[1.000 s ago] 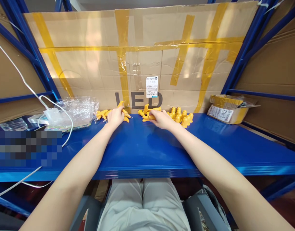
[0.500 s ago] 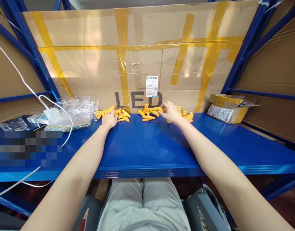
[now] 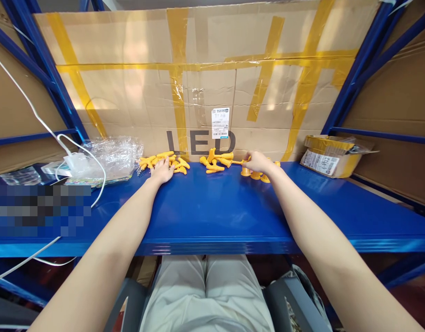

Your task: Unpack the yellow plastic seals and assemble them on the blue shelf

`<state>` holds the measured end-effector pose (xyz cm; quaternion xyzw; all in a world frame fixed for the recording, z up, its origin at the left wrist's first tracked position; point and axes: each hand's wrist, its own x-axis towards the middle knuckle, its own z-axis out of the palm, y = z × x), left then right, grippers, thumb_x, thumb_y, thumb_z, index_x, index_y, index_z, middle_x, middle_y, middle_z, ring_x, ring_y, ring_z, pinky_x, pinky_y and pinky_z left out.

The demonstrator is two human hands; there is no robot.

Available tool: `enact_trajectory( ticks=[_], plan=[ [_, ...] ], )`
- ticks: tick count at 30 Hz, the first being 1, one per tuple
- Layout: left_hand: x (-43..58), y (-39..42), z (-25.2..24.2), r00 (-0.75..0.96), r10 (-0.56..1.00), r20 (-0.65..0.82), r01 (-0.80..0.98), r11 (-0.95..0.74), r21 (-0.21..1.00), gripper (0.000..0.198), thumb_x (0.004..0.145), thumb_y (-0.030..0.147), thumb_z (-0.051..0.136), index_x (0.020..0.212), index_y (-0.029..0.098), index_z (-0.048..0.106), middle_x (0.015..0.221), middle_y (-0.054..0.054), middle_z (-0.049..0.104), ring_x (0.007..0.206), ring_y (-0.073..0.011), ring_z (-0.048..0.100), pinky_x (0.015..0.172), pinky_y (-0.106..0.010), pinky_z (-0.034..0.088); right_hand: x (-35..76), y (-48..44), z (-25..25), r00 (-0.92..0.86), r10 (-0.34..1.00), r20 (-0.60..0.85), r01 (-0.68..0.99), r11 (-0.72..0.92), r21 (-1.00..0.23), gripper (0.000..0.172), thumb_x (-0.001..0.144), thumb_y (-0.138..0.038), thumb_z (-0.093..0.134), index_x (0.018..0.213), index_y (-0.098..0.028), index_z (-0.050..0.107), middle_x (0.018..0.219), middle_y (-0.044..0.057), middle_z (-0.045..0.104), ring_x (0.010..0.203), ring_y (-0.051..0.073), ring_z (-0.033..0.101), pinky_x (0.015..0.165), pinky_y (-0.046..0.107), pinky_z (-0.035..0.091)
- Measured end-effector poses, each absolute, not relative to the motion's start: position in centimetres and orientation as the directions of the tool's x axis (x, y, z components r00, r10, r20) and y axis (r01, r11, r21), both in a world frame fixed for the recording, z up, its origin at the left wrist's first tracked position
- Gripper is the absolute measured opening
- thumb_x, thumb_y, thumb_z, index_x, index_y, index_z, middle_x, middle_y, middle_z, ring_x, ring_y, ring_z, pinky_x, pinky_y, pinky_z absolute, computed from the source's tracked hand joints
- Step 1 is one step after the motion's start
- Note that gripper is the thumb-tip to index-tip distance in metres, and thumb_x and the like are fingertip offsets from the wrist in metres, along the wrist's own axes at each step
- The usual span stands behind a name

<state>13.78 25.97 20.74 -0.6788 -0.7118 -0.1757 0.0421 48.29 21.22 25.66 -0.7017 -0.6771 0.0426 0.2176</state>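
Small yellow plastic parts lie in three heaps along the back of the blue shelf [image 3: 215, 207]. My left hand [image 3: 162, 169] rests on the left heap [image 3: 164, 161], its fingers spread among the pieces. My right hand [image 3: 258, 162] covers the right heap [image 3: 257, 174], and its fingers pinch a long yellow piece [image 3: 235, 162] that points left toward the middle heap [image 3: 215, 161]. Part of the right heap is hidden under that hand.
A taped cardboard sheet marked LED [image 3: 201, 92] closes the back. A crumpled clear plastic bag [image 3: 111, 157], a white charger [image 3: 75, 161] and its cable [image 3: 94, 184] lie at the left. A small taped carton [image 3: 328, 157] sits at the right. Blue rack posts frame both sides.
My right hand moved from the middle heap to the right heap and now pinches a long yellow piece. My left hand shifted a little to the left on its heap.
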Motion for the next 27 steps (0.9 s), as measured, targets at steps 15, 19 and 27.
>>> enact_trajectory(
  ticks=[15, 19, 27],
  plan=[
    [14.2, 25.3, 21.1, -0.049, 0.933, 0.357, 0.986, -0.011, 0.164, 0.06, 0.093, 0.046, 0.024, 0.143, 0.016, 0.039, 0.153, -0.017, 0.034, 0.139, -0.0351, 0.032, 0.107, -0.055, 0.032, 47.6, 20.3, 25.8, 0.088, 0.984, 0.156, 0.983, -0.06, -0.176, 0.037, 0.074, -0.01, 0.064, 0.111, -0.013, 0.061, 0.119, 0.023, 0.061, 0.104, 0.033, 0.063, 0.075, 0.038, 0.05],
    [14.2, 25.4, 21.0, -0.067, 0.94, 0.333, 0.984, 0.008, 0.175, 0.066, 0.093, 0.045, 0.02, 0.15, 0.013, 0.029, 0.157, -0.014, 0.028, 0.143, -0.0334, 0.026, 0.111, -0.057, 0.027, 46.2, 19.2, 26.2, 0.089, 0.947, 0.308, 0.993, -0.061, -0.098, 0.034, 0.082, -0.017, 0.06, 0.116, -0.01, 0.058, 0.12, 0.022, 0.057, 0.106, 0.032, 0.062, 0.081, 0.038, 0.048],
    [14.0, 25.6, 20.7, -0.082, 0.953, 0.291, 0.979, 0.023, 0.203, 0.067, 0.095, 0.044, 0.017, 0.153, 0.012, 0.021, 0.16, -0.011, 0.019, 0.148, -0.0277, 0.016, 0.115, -0.056, 0.021, 43.3, 19.9, 24.7, -0.19, 0.909, 0.372, 0.961, 0.249, -0.117, 0.022, 0.09, -0.023, 0.052, 0.109, -0.015, 0.06, 0.117, 0.014, 0.063, 0.107, 0.025, 0.061, 0.088, 0.031, 0.046]
  ],
)
